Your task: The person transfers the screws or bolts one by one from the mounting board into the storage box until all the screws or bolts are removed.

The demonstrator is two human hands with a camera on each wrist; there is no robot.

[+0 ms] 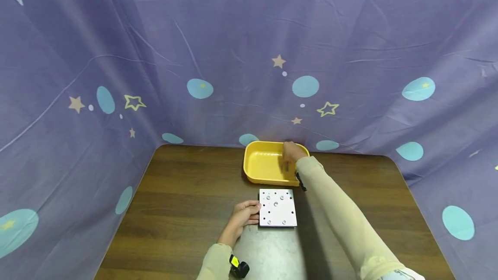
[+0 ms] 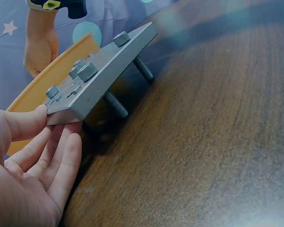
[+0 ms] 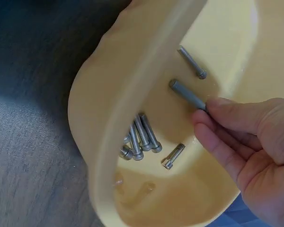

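Note:
My left hand (image 1: 244,214) holds a square metal plate (image 1: 282,211) by its left edge, thumb on top and fingers underneath. The plate has several small holes. Several socket-head screws sit in it, and in the left wrist view threaded shanks (image 2: 116,105) stick out below, above the wood. My right hand (image 1: 292,152) reaches into the right side of a yellow tray (image 1: 260,165). Between thumb and fingers it pinches a grey screw (image 3: 187,94) at one end; its pinched end is hidden. Around it on the tray floor lie a loose screw (image 3: 192,62), a short screw (image 3: 173,156) and a cluster of screws (image 3: 142,132).
A brown wooden table (image 1: 186,202) carries the tray at its back edge, with the plate just in front. Purple curtains (image 1: 241,55) with stars and blue spots hang behind and at both sides. The right forearm (image 1: 342,211) passes beside the plate.

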